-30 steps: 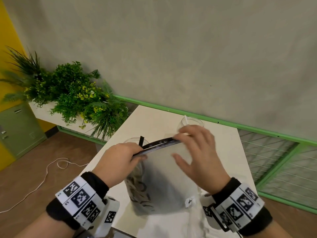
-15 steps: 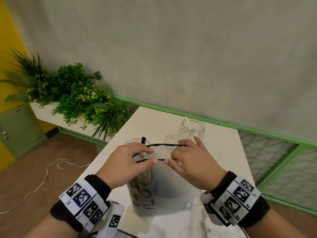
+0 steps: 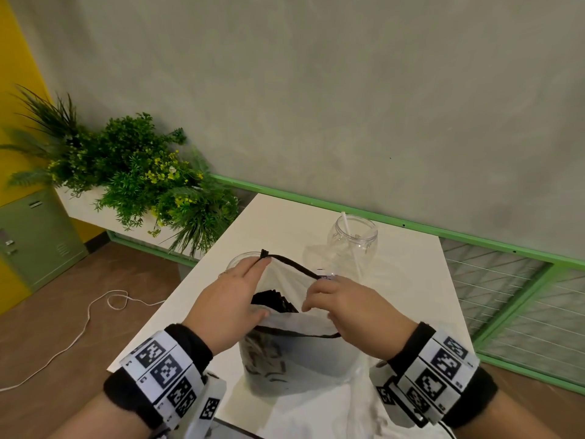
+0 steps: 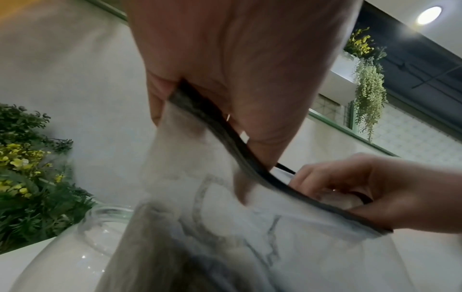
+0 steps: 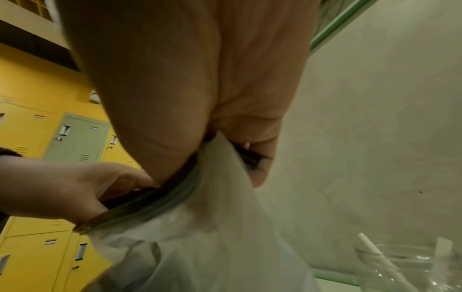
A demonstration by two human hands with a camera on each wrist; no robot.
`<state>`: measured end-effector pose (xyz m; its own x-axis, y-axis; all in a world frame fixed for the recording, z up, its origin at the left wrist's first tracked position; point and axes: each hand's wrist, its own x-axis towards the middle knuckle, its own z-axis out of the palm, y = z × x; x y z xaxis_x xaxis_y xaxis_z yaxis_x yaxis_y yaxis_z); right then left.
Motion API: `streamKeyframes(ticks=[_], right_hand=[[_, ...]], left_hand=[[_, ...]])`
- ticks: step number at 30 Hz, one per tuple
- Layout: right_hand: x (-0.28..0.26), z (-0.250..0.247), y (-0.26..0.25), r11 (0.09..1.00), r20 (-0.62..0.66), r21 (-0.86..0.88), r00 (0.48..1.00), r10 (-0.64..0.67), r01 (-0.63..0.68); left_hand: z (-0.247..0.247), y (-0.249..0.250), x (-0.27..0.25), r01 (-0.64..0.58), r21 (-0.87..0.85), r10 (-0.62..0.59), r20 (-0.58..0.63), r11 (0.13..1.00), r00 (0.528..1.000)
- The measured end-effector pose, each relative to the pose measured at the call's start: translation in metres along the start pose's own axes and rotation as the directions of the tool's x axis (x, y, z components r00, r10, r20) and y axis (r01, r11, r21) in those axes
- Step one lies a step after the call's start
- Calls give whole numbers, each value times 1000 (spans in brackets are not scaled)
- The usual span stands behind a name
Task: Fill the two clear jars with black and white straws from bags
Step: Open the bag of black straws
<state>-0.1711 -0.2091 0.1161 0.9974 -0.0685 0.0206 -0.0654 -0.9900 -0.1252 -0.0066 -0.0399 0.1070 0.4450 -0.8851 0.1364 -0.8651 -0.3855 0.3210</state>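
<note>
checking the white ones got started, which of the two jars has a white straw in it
The far jar, standing clear of the hands near the table's back edge, holds one white straw leaning in it. The near jar sits mostly hidden behind the bag and left hand.

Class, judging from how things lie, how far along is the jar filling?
Done: one white straw stands in the far jar. In hand: both hands hold the bag of black straws open. Left: nearly all straws; the near jar is mostly hidden.
</note>
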Motion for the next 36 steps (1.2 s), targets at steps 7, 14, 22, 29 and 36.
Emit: streamKeyframes(ticks=[7,14,22,29,36], right_hand=[[0,9,10,989,25,-70,991,130,-128],[-3,16,18,991,-13,94,996,92,-90],[-4,32,-3,981,149,188,989,15,-43],[-5,35,-4,957,9,237,985,171,-169],[-2,35,3,921,113,37,917,382,-388]], left_hand=[[1,0,1,17,50,-21,80,999,997],[5,-1,5,6,66,-7,16,998,1000],[24,9,10,145,8,-145,97,989,985],[31,10,10,107,171,-135,159,979,978],[34,12,8,87,216,-117,131,972,984]])
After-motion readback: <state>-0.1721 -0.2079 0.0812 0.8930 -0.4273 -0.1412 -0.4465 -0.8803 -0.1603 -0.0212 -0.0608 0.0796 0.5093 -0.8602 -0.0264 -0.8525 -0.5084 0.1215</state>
